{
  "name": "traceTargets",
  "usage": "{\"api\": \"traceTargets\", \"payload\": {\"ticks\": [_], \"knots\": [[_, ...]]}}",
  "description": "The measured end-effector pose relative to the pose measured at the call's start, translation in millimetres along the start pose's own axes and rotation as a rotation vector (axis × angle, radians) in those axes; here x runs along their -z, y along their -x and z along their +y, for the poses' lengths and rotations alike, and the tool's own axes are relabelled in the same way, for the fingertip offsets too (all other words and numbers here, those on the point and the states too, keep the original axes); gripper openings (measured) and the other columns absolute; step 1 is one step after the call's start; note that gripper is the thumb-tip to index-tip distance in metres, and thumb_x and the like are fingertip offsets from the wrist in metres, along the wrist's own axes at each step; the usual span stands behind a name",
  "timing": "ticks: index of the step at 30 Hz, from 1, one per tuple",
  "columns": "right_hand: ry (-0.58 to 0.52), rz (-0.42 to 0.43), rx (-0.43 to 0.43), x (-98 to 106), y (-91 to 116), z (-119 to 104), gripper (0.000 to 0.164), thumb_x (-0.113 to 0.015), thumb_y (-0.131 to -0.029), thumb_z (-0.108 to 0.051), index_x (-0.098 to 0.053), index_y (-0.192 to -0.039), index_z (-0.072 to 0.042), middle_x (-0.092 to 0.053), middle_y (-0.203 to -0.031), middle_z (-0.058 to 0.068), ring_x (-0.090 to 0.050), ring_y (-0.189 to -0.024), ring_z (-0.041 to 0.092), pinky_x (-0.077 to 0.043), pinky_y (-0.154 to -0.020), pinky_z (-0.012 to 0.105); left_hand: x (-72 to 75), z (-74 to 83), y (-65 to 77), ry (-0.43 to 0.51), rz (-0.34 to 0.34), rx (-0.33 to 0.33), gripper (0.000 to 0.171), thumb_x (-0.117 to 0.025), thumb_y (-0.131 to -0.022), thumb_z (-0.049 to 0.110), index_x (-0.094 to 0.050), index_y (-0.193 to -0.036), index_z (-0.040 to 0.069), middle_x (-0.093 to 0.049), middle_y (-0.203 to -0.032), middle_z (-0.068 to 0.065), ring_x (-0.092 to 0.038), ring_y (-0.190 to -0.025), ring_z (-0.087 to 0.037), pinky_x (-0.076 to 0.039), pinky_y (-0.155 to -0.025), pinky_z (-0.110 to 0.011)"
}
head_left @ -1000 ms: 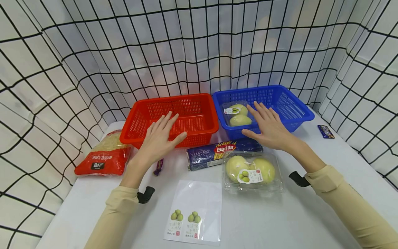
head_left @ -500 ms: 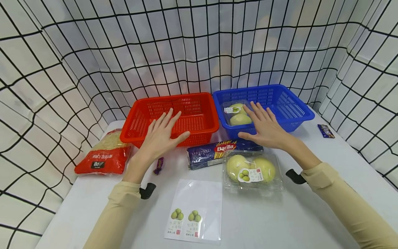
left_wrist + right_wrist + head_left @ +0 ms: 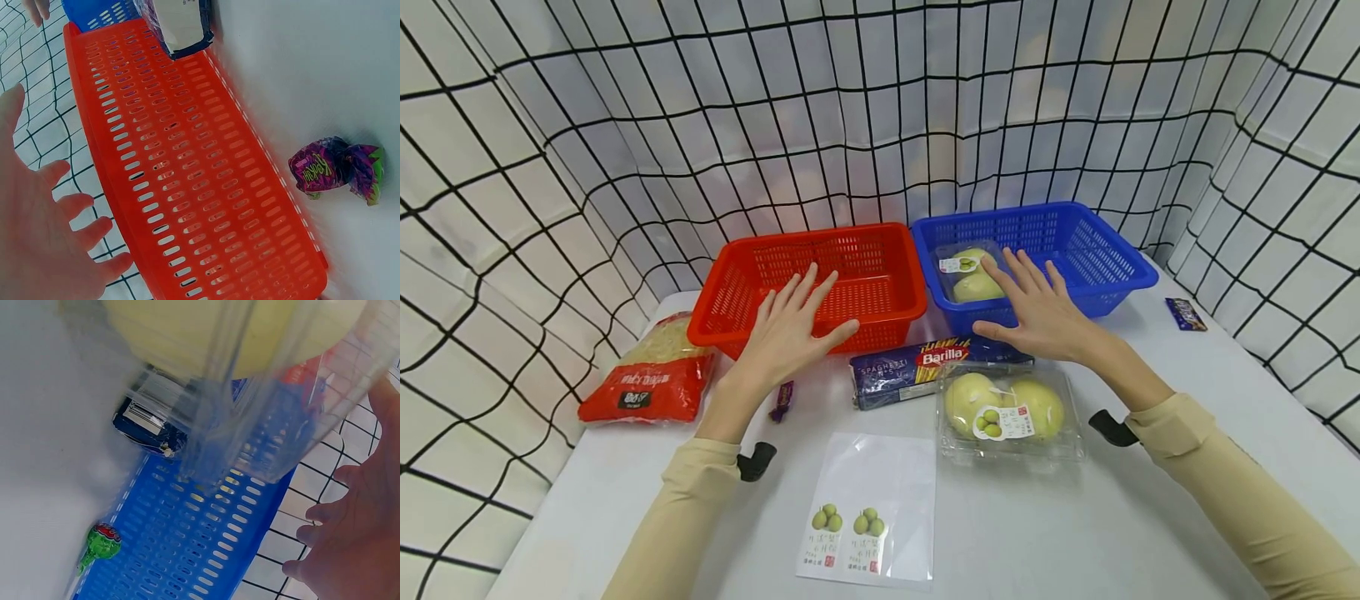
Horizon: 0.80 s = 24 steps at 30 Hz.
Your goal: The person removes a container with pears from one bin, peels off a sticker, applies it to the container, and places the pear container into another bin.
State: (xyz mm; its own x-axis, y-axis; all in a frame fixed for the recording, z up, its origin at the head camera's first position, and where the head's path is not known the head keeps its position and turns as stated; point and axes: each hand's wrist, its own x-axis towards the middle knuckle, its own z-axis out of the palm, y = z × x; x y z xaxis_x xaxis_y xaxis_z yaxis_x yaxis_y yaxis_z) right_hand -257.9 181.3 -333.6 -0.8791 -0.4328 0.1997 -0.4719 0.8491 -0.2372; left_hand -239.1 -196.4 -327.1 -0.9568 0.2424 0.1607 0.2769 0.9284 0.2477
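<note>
My left hand (image 3: pixel 782 337) hovers with fingers spread before the red basket (image 3: pixel 880 332), overlapping its front rim in the head view. Just below it lies a purple-wrapped candy (image 3: pixel 319 167). My right hand (image 3: pixel 1041 312), also spread and holding nothing, is over the front of the blue basket (image 3: pixel 1101 287), which has a clear pack of two pale green fruits (image 3: pixel 979 287) in it. Nearer me, a second clear box of two round fruits (image 3: pixel 1037 408) sits against the Barilla spaghetti pack (image 3: pixel 887 379). A green-wrapped candy (image 3: pixel 103 542) shows beside the blue basket in the right wrist view.
A red-and-clear food bag (image 3: pixel 651 383) lies left of the red basket. On the far right is a small blue snack packet (image 3: pixel 1186 315). A clear sleeve with fruit labels (image 3: pixel 872 492) lies in front. Black netting (image 3: pixel 880 150) over white cloth surrounds the table.
Both hands have shifted slightly, the left toward the right and the right toward the left. The objects on the table stay where they were.
</note>
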Motion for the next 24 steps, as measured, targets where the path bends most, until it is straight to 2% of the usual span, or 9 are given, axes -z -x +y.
{"api": "traceTargets", "payload": {"ticks": [13, 19, 24], "knots": [[-0.011, -0.011, -0.007, -3.4, 0.9, 1.2, 0.095, -0.050, -0.096, -0.070, -0.009, -0.167, -0.022, -0.001, -0.175, 0.015, 0.000, -0.162, 0.042, 0.006, -0.126, 0.070, -3.1, -0.6, 1.9, 0.010, 0.003, -0.003, 0.092, -0.041, -0.090, 0.081, -0.008, -0.165, 0.039, 0.000, -0.176, -0.001, -0.004, -0.163, -0.036, 0.003, -0.130, -0.063], [-0.016, -0.008, -0.020, -2.9, 3.0, 2.2, 0.094, -0.053, -0.096, -0.068, -0.013, -0.167, -0.020, -0.003, -0.175, 0.016, 0.000, -0.162, 0.042, 0.006, -0.126, 0.069, -3.6, 0.1, 1.3, 0.002, 0.003, -0.009, 0.092, -0.042, -0.091, 0.080, -0.008, -0.165, 0.038, -0.001, -0.176, -0.002, -0.005, -0.163, -0.036, 0.002, -0.129, -0.064], [-0.029, 0.012, 0.002, -1.4, 4.3, 1.1, 0.091, -0.055, -0.096, -0.064, -0.017, -0.166, -0.022, -0.007, -0.175, 0.016, -0.004, -0.161, 0.042, 0.003, -0.127, 0.069, -2.1, 0.1, 1.7, 0.002, -0.002, -0.005, 0.091, -0.043, -0.092, 0.079, -0.008, -0.165, 0.038, 0.001, -0.176, -0.001, -0.004, -0.163, -0.036, 0.002, -0.129, -0.064]]}}
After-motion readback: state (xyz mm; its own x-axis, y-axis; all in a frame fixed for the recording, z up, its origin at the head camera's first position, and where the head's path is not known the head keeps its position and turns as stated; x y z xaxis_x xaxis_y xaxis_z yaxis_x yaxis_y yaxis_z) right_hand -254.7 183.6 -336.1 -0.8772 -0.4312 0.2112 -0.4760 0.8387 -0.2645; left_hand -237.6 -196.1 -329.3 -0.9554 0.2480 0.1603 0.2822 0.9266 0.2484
